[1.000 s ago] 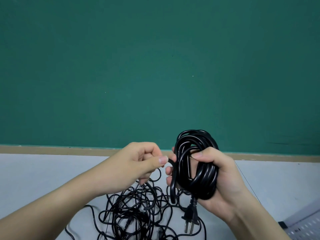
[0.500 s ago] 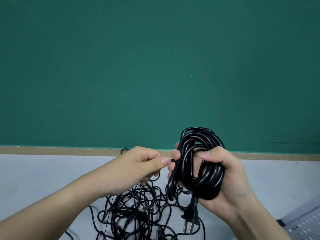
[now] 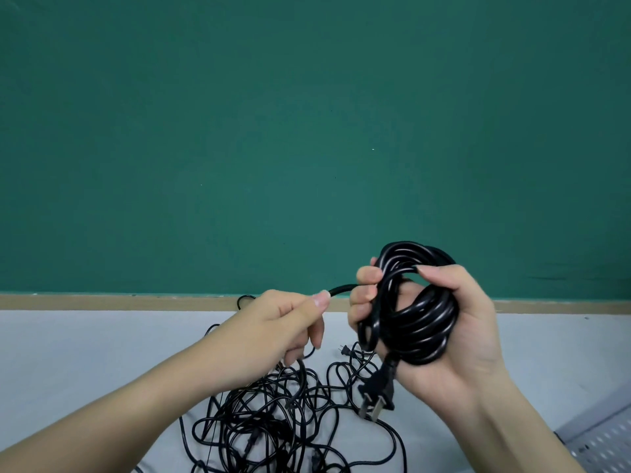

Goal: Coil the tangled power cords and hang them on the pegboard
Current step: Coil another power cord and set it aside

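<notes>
My right hand grips a thick coil of black power cord, held upright in front of the green board. Its flat-pin plug dangles below the coil. My left hand pinches the coil's free end between thumb and forefinger, and that end runs taut to the right into the coil. Under both hands a tangle of thinner black cords lies on the grey table. A corner of the white pegboard shows at the bottom right.
A green chalkboard with a wooden lower ledge fills the background behind the table. A small plug of the tangle lies between my hands. The pegboard lies flat at the table's right edge.
My left hand has pulled the cord's end out to the left, away from the coil. My right hand has lifted the coil slightly and turned it.
</notes>
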`<state>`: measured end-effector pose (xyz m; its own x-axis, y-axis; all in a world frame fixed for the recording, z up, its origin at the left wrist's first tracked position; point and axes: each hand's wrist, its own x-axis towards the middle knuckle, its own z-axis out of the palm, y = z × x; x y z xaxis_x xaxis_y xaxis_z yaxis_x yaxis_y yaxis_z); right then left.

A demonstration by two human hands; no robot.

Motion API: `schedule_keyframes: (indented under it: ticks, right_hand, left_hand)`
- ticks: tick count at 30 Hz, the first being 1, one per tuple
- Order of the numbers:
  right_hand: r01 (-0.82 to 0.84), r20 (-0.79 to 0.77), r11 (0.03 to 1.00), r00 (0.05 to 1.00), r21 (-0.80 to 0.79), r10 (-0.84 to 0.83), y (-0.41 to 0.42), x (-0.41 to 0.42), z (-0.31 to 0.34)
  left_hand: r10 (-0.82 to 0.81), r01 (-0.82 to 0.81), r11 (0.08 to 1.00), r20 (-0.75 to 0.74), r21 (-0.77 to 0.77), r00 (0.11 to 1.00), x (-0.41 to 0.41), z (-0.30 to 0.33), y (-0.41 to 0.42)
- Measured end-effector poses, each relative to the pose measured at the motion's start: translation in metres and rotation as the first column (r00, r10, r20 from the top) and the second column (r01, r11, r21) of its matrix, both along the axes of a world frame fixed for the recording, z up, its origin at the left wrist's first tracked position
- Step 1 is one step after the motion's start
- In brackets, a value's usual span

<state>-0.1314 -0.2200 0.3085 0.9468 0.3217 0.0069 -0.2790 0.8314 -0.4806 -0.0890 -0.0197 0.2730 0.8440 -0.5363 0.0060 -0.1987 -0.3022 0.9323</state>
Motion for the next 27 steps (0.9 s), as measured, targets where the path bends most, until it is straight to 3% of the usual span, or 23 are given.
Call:
schedule_keyframes:
  ticks: [4, 6, 11, 14, 18, 22, 27]
  right_hand:
    - [0.1, 0.027, 0.992, 0.995, -0.079, -0.098, -0.015, 0.002, 0.004]
    - [0.169, 0.02, 0.977, 0.986, -0.127, -0.168, -0.02, 0.003, 0.005]
    - [0.25, 0.064, 0.935, 0.968, -0.252, -0.242, -0.033, 0.008, 0.003]
    - [0.272, 0.084, 0.854, 0.961, -0.444, -0.262, -0.03, 0.007, -0.003]
    - [0.172, 0.062, 0.709, 0.982, -0.684, -0.179, -0.003, -0.002, -0.017]
    - [0.126, 0.108, 0.694, 0.992, -0.709, -0.07, 0.031, -0.01, -0.026]
    - [0.17, 0.123, 0.656, 0.985, -0.735, -0.118, 0.04, -0.008, -0.025]
  left_hand:
    - [-0.027, 0.024, 0.958, 0.004, 0.286, 1.0, -0.003, -0.004, 0.002]
    - [0.008, -0.018, 0.946, 0.032, 0.324, 0.999, -0.003, -0.005, 0.005]
    - [0.048, -0.119, 0.975, 0.342, 0.188, 0.939, -0.003, 0.003, 0.015]
    - [0.052, -0.099, 0.993, 0.49, 0.07, 0.87, -0.012, 0.012, 0.015]
    - [0.083, -0.082, 0.996, 0.531, -0.024, 0.843, -0.024, 0.019, 0.009]
    - [0.037, -0.078, 0.996, 0.571, 0.048, 0.82, -0.026, 0.016, 0.006]
    - [0.092, -0.153, 0.987, 0.602, 0.05, 0.793, -0.015, 0.012, 0.015]
